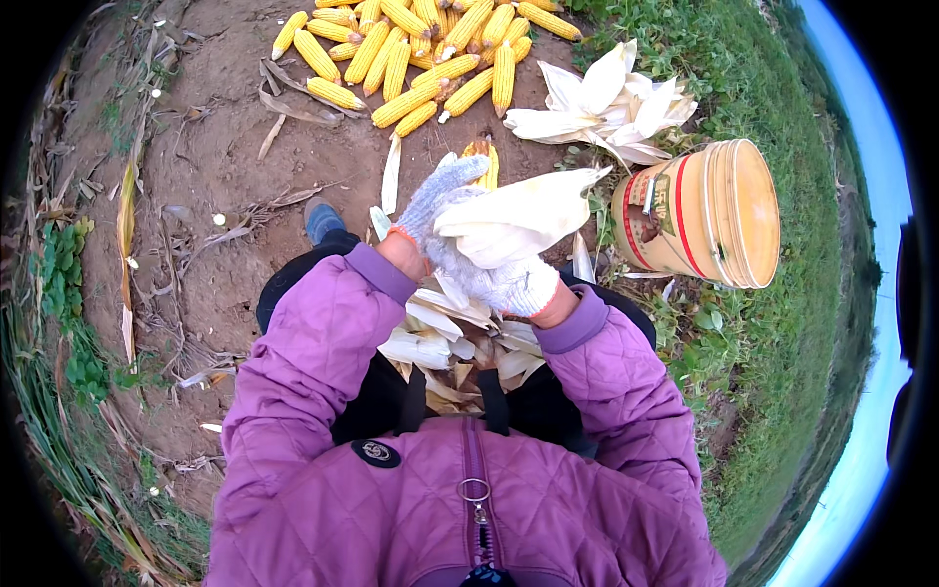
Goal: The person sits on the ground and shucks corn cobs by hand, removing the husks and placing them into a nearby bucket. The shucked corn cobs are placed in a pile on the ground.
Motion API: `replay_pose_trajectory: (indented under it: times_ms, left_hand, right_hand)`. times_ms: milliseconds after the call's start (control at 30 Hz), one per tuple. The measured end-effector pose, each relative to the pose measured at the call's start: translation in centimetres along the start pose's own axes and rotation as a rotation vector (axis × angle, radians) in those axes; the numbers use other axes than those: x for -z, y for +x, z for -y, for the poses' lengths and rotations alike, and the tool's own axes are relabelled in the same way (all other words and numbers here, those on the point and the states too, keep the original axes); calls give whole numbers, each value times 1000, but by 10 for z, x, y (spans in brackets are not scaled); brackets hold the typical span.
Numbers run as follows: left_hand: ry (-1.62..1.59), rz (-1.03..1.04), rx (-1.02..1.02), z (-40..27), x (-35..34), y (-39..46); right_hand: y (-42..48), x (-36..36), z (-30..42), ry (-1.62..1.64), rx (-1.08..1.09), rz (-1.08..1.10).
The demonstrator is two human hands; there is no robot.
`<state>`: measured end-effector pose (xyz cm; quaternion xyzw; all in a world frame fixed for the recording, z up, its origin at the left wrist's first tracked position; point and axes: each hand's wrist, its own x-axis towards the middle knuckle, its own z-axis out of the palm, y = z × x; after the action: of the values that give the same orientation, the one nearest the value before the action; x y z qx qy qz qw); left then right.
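Both hands wear whitish knit work gloves and meet before my knees, around a pale corn husk (521, 216) whose tip points right. My left hand (447, 194) grips at the left end of the husk, its upper fingers reaching forward. Just beyond those fingers shows a yellow corn ear (486, 165) with brown silk at its tip; whether it joins this husk is hidden. My right hand (513, 286) holds the husk from below, its fingers partly covered by the leaves. Loose stripped husks (433, 334) lie on the ground between my legs.
A heap of bare yellow corn ears (411, 66) lies ahead on brown soil. Right of it sits a pile of pale husks (605, 110). A tan plastic bucket (660, 213) with a wire handle stands close on the right, beside green plants (777, 352). Dry stalks (128, 242) lie left.
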<state>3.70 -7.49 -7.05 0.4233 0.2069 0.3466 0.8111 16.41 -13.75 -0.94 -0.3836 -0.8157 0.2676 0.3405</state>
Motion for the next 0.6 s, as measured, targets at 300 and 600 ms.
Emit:
replay_pose_trajectory:
  times_ms: [300,600]
  left_hand:
    - [-359,-210,105,-9,-11,14]
    - [-500,-127,72,-74,-36,14]
  right_hand:
    - [30,27,42,896,-652,-449]
    - [40,71,43,1731,-391,-450]
